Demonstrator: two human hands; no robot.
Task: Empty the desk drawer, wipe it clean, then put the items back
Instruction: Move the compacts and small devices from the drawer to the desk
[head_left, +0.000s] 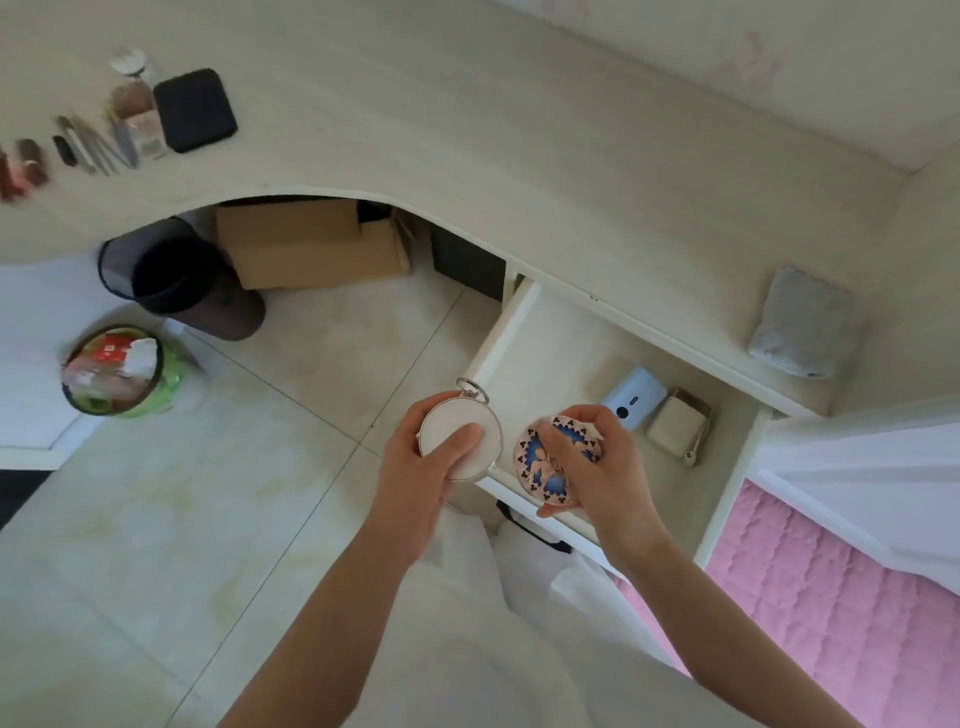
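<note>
The desk drawer (524, 338) is pulled out below the desk edge. My left hand (415, 457) grips a round white compact (460, 436) with a metal ring, held over the drawer's left front corner. My right hand (597, 467) holds a round pink and blue patterned compact (545, 467) above the drawer's front. Inside the drawer lie a white and blue device (636, 397) and a beige pouch (675, 423). A grey folded cloth (802, 322) lies on the desk top above the drawer.
On the desk (467, 130) at the far left lie a black square case (195, 109), a small bottle (137, 104) and several brushes and small cosmetics (93, 145). Under the desk stand a cardboard box (311, 244), a dark bin (171, 275) and a full waste basket (117, 371). A pink quilt (831, 587) lies at the right.
</note>
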